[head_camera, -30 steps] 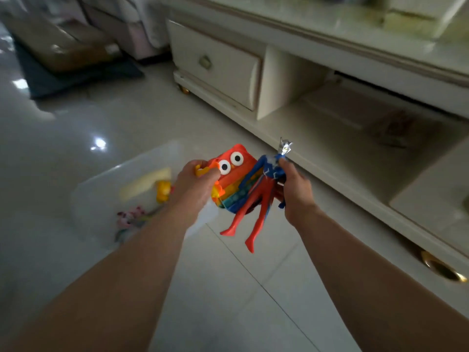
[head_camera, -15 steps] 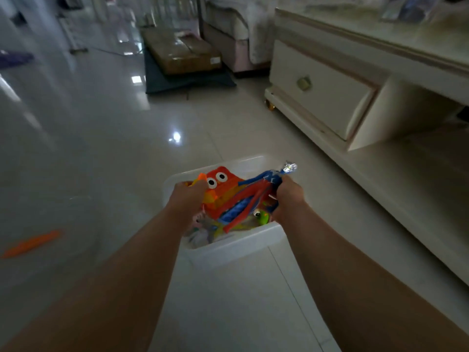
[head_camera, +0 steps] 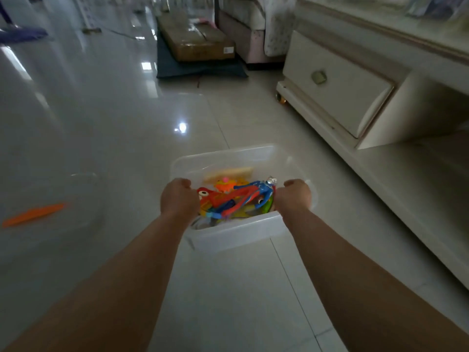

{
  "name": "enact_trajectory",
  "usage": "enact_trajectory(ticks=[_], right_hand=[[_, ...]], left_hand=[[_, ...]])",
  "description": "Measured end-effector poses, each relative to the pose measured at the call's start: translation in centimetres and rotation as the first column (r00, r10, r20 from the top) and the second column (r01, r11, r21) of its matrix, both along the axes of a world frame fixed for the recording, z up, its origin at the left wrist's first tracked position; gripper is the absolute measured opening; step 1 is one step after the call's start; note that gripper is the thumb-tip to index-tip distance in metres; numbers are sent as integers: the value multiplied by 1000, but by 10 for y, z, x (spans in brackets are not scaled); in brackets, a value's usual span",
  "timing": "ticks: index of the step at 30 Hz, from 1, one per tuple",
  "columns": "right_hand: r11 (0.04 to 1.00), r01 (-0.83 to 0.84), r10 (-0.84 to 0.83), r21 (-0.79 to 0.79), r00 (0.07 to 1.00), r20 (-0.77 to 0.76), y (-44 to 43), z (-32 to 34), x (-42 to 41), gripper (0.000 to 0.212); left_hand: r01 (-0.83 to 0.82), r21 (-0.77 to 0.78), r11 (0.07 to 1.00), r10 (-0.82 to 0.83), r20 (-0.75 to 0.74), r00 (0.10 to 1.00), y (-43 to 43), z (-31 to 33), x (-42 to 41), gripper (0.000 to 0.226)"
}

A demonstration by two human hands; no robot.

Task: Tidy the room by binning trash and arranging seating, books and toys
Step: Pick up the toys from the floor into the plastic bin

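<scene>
orange googly-eyed toy [head_camera: 208,197] and red-blue figure [head_camera: 251,195] sit inside the clear plastic bin [head_camera: 236,236], atop other toys [head_camera: 225,185].

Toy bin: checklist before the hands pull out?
1. Clear bin upright on the floor: ok.
2. Orange googly-eyed toy inside the bin walls: ok.
3. Red-and-blue figure inside the bin, lying across other toys: ok.
4. Left hand free of the orange toy: cannot tell, fingers curled and hidden.
5. Right hand free of the figure: cannot tell, fingers curled and hidden.
6. All loose items picked up: not ok, an orange piece lies on the floor to the left.
</scene>
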State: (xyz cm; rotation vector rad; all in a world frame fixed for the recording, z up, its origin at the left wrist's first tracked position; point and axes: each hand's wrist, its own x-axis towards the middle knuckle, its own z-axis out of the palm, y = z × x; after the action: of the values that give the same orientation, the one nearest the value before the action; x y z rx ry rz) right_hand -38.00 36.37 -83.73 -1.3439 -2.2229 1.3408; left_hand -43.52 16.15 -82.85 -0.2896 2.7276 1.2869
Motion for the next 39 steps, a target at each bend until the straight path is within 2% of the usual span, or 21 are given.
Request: enact_trajectory(ticks=[2, 6, 8, 11, 14, 17, 20, 24, 30, 35, 39], right_hand=[[993, 120, -120, 11, 993, 18, -1, -8, 6, 31], [960, 245, -239, -139, 969, 59, -9, -25, 17, 63], [921, 289, -295, -261, 955, 15, -14, -29, 20, 71], [864, 274, -301, -421, 954, 2, -21, -24, 22, 58], [854, 156, -178, -496, 984, 3, -26, -22, 23, 24], [828, 133, -177, -545, 984, -27, -35, -22, 20, 29], [844, 126, -166, -522, 986, -32, -56, -16, 14, 33], [887, 34, -59, -460, 997, -41, -105, -4, 1, 29], [898, -185, 180, -399, 982, -50, -200, 24, -10, 34], [848, -351, 374, -396, 927, -23, -288, 35, -15, 31], [779, -451, 485, -435, 874, -37, -374, 36, -10, 31]], left_hand=[[-50, -44, 998, 50, -10, 999, -6, 1, 5, 44], [-46, -203, 978, 66, 92, 994, -18, -3, 18, 48], [-6, -157, 988, 28, 140, 990, -24, -8, 22, 45], [36, -25, 999, -32, 144, 989, -31, -13, 24, 37], [37, 14, 999, -38, 150, 988, -38, -15, 23, 33], [11, -1, 1000, -11, 160, 987, -47, -15, 20, 35], [-85, -6, 996, 84, 213, 973, -64, -12, 19, 39], [-190, -15, 982, 186, 294, 937, -116, -6, 20, 46], [-290, -119, 949, 314, 374, 873, -215, 9, 46, 25], [-459, -128, 879, 473, 352, 808, -301, 29, 80, 23], [-635, -105, 766, 631, 317, 708, -378, 39, 115, 29]])
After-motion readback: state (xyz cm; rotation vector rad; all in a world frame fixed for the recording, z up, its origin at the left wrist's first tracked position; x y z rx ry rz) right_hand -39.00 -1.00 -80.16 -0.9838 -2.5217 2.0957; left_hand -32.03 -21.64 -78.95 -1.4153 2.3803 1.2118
